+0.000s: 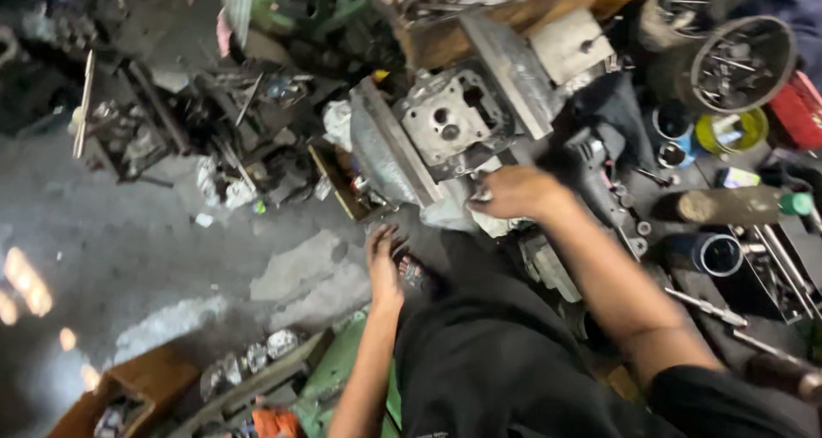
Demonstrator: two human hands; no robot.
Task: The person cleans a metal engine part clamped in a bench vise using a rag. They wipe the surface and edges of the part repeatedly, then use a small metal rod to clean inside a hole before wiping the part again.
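Head-camera view down into a cluttered, dim workshop floor. Landmark: a grey cast-metal engine part (449, 121), blocky, with round bores in its upper face, propped among flat steel bars.

Just below and right of the engine part: right hand (514, 191), palm down, fingers curled together over a pale rag or wrapping (492, 224) at the part's lower edge. Touching or merely resting on it: cannot tell, fingertips blurred.

Further below and left of the engine part: left hand (384, 262), fingers spread apart and pointing up toward the part, holding nothing, hovering over or pressed to the grey concrete floor (171, 250).

Key relation: engine part directly ahead of and above both hands; right hand clearly nearer, at its lower right corner; left hand well apart from it. Long axis of the part slanted, running from lower left to upper right.

Right of the engine part: a dark angle-grinder-like tool (599, 168), round tins of bolts (741, 61), a dark tube (711, 254).

Hard to make out: left side of the scene, a dark blurred heap of scrap. Underside of the engine part hidden. Lower frame blocked by black clothing (488, 361).
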